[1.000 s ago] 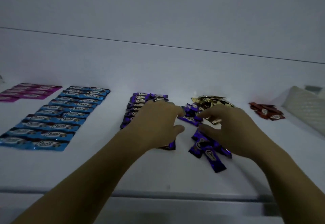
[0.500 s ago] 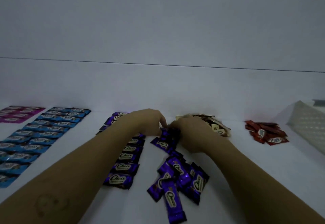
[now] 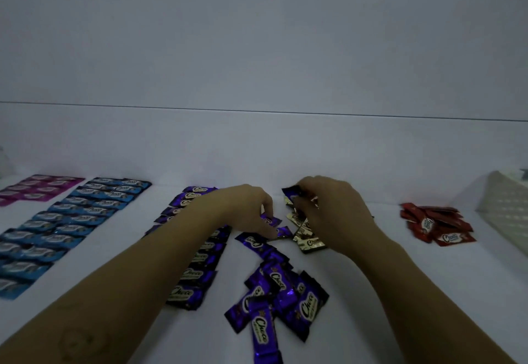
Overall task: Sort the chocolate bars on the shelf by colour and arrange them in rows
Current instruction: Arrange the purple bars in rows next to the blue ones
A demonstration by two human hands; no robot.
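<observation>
While the fingers of the right hand pinch one purple bar by its end, that bar hangs tilted just above the far edge of the gold pile.

Left hand: fingers curled down onto two purple strays at the left edge of the gold pile. Touching them for certain; cannot tell whether they are pinched or only pressed.

Step in hand, as I read it: picking purple out of the gold.

Doing it well:
- Lift the pinched bar straight up before moving left. The foil looks slick, and a sideways drag would likely pull gold wrappers along.
- An end pinch lets the bar swing, so a shift to the bar's body would give a surer hold.
- Let the left hand steady the pile, or draw its strays out flat along the shelf.
- The light is dim, so check the colour of each wrapper before placing it.

Further out: the purple row runs near to far, just left of both hands, under the left forearm. Bars belong there, label up and overlapped like their neighbours. A loose purple heap lies near, unsorted. At far left, the blue rows and pink rows look finished. The red pile sits well apart at right, not yet in rows.
</observation>
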